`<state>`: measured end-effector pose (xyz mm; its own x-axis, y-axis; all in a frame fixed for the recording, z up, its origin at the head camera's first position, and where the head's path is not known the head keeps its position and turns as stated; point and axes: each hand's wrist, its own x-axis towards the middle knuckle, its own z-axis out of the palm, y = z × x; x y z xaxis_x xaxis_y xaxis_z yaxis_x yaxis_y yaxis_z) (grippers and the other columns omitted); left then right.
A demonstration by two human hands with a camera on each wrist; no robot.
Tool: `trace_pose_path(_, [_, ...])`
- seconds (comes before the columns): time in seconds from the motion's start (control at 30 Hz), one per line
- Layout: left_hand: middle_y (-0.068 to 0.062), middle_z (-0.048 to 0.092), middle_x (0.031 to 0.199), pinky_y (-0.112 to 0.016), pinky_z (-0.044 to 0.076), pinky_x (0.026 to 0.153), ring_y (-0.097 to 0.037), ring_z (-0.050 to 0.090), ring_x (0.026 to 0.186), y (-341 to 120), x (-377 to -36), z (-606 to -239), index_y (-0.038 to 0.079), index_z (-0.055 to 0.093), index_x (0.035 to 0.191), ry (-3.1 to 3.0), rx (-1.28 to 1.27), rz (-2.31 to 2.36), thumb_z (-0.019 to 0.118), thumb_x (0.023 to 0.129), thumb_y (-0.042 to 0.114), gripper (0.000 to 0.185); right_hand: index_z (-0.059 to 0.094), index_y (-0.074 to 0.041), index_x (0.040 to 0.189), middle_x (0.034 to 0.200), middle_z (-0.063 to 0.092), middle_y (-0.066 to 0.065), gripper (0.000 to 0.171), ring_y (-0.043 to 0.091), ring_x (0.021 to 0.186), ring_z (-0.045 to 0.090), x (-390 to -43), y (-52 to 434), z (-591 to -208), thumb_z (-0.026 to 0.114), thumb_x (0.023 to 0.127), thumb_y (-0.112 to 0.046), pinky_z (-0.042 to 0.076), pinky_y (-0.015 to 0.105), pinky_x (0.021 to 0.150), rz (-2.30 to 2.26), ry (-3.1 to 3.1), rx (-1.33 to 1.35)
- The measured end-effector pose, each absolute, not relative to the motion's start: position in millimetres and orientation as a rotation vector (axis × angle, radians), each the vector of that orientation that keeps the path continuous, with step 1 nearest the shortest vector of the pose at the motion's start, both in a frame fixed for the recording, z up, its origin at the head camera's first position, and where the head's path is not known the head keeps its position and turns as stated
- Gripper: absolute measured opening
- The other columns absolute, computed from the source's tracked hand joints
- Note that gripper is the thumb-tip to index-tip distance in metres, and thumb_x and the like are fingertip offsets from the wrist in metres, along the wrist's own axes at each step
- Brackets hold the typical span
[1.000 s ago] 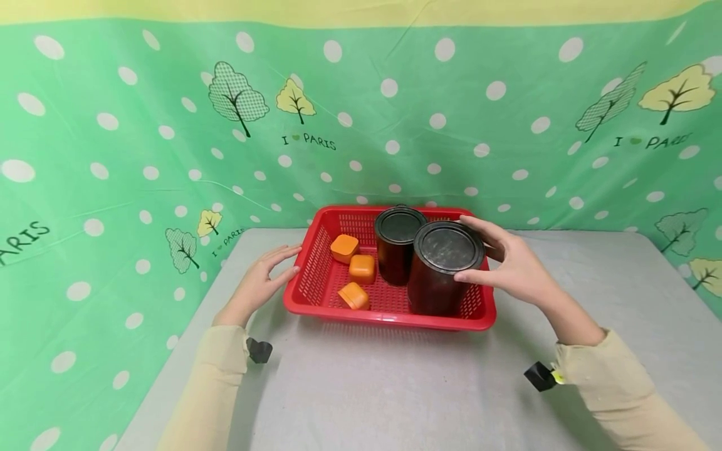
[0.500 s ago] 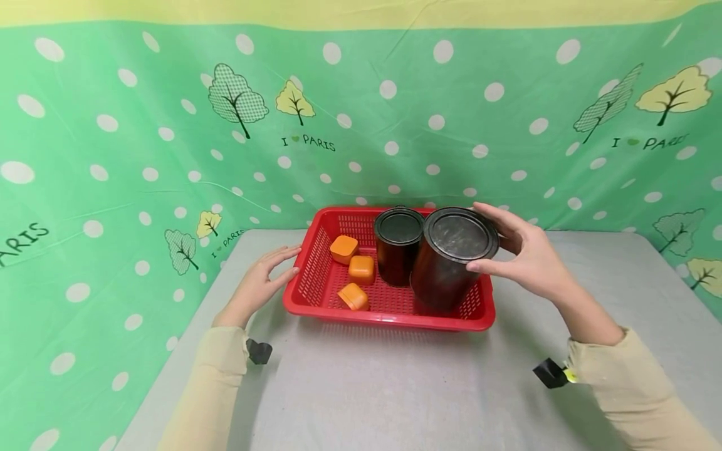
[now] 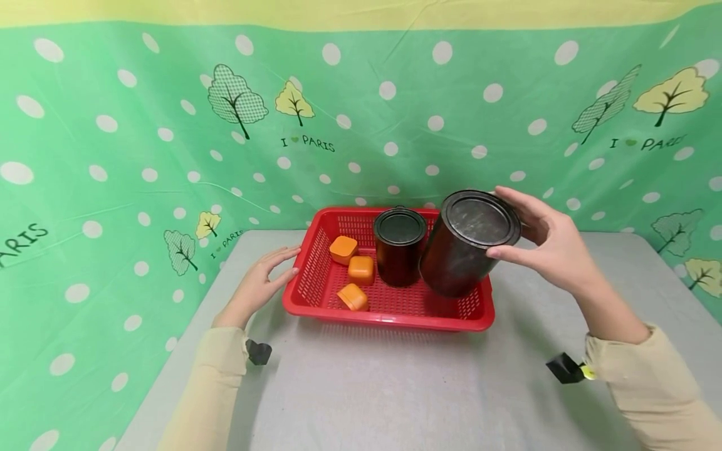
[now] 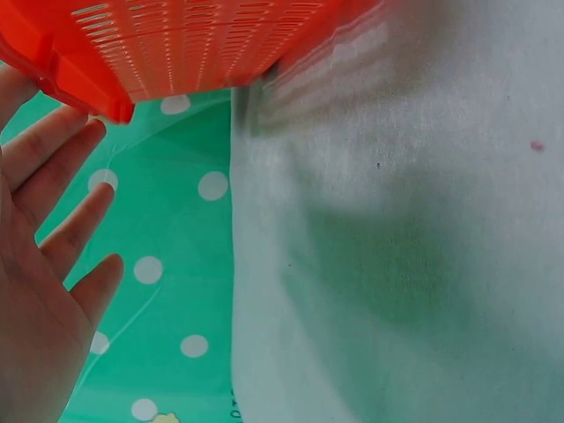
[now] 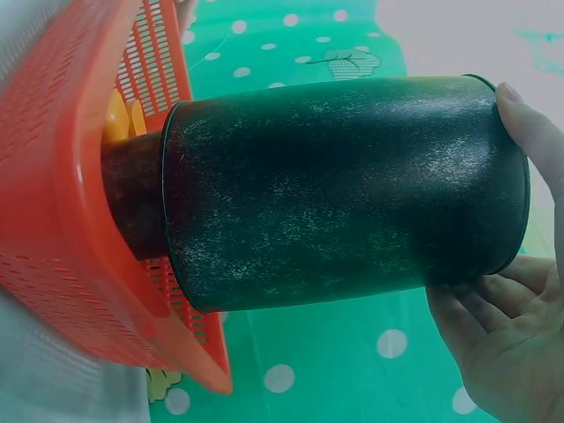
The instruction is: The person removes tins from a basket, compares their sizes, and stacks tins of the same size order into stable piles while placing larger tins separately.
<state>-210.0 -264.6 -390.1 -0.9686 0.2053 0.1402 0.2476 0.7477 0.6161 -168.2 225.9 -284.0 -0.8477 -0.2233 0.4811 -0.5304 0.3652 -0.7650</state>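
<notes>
My right hand (image 3: pixel 549 241) grasps the large dark can (image 3: pixel 468 244) near its top rim: thumb on the near side, fingers (image 3: pixel 516 199) curled over the far edge. The can is tilted, its base toward the red basket (image 3: pixel 389 313) and its lid toward my palm; it hangs above the basket's right end, clear of the mesh floor. Gripping at the rim keeps my fingers outside the basket wall, and the tilt looks meant to carry the base over that wall.

A second, smaller dark can (image 3: pixel 399 245) stands upright in the basket, just beyond the held can on the side away from my right fingers. Three orange blocks (image 3: pixel 353 269) lie past it, toward my left hand (image 3: pixel 259 285).

My left hand is released, fingers straight, their tips (image 4: pixel 66 132) beside the basket's left wall; contact cannot be confirmed. In my judgement it is placed to steady the basket on the grey worktop (image 3: pixel 395 388).
</notes>
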Motion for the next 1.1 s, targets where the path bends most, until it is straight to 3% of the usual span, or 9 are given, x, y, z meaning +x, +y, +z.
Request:
trace_pose_path(0.4, [-0.01,0.043,0.157,-0.066,0.03,0.117,-0.035,0.033,0.149,-265.4,-210.3,-391.1,0.022,0.05,0.148,-2.87,-0.384,-1.025,0.062,0.098,0.038,0.054,0.048,-0.012,0.148,0.142,0.058,-0.011,0.085,-0.005,0.117,0.06,-162.3,240.5,-275.8,0.078,0.073,0.015,0.048,0.004,0.092,1.442,-2.32,0.594])
trace_pose_path(1.1, [-0.011,0.043,0.157,-0.066,0.03,0.117,-0.034,0.033,0.149,-265.6,-209.7,-391.8,0.024,0.05,0.148,-2.87,-0.374,-1.033,0.062,0.098,0.04,0.054,0.048,-0.014,0.148,0.136,0.059,-0.017,0.083,-0.008,0.113,0.059,-155.2,274.4,-283.5,0.076,0.076,0.014,0.046,0.001,0.089,1.429,-2.321,0.377])
